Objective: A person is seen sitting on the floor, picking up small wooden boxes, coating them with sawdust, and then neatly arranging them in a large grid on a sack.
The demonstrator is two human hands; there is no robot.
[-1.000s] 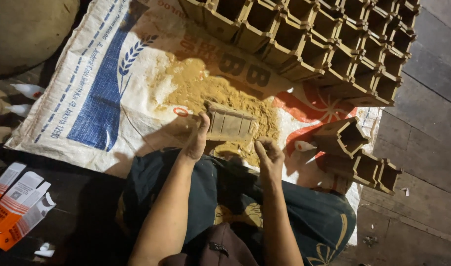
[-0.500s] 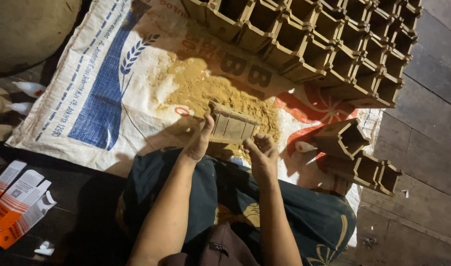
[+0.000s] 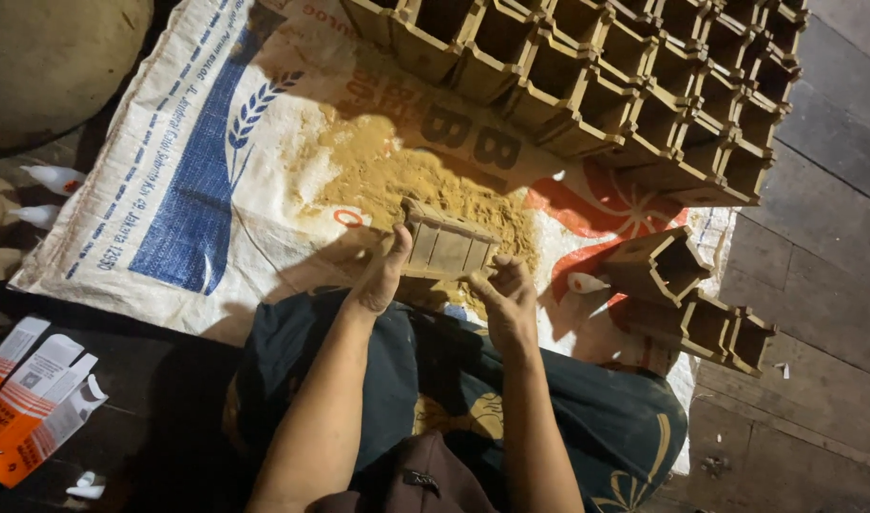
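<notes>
My left hand [image 3: 382, 275] grips the left end of a small open wooden box [image 3: 449, 249], which is tipped on its side over a heap of yellow sawdust [image 3: 406, 185]. My right hand [image 3: 506, 294] is at the box's lower right corner, fingers touching its edge. The sawdust lies on a white woven sack [image 3: 216, 161] with blue and red print, spread on the floor in front of my knees.
Rows of several like wooden boxes [image 3: 625, 85] are stacked at the top right. Three more boxes [image 3: 691, 294] stand to the right on the sack, by a small white bottle [image 3: 585, 282]. Orange and white cartons [image 3: 36, 408] lie at lower left. Wooden planks run at right.
The box has tilted slightly and my right hand has shifted from below it up to its lower right corner. My left hand keeps its grip.
</notes>
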